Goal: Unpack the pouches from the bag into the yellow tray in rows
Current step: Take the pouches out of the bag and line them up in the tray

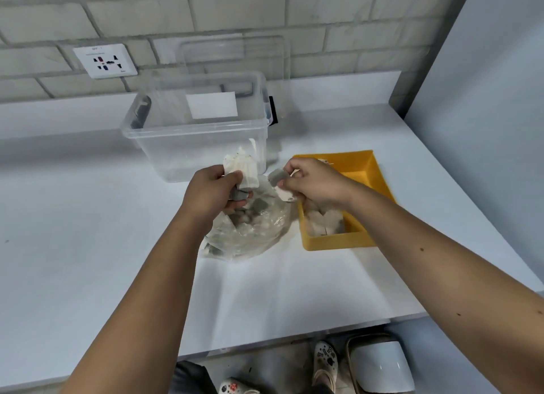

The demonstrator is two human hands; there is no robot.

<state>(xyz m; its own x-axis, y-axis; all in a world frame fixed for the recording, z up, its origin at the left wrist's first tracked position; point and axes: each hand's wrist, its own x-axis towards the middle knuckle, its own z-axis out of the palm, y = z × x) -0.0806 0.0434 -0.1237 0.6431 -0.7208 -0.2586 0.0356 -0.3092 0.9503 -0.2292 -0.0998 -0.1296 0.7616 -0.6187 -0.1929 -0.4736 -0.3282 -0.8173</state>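
A crumpled clear plastic bag [250, 231] full of small white and grey pouches lies on the white table, just left of the yellow tray [335, 242]. My left hand [212, 190] is above the bag and grips a bunch of pouches [240, 170], white ones sticking up and a grey one below the fingers. My right hand [312, 181] is at the tray's left rim and pinches a grey pouch [278, 176], with a white one under the palm. Several white pouches [323, 221] lie in the tray's near end. The tray's far end shows bare yellow floor.
A clear plastic storage bin [197, 134] stands behind the bag, its lid leaning on the brick wall. A wall socket [105, 61] is at the back left. The table's front edge [294, 339] is near me, with shoes and a white object on the floor below.
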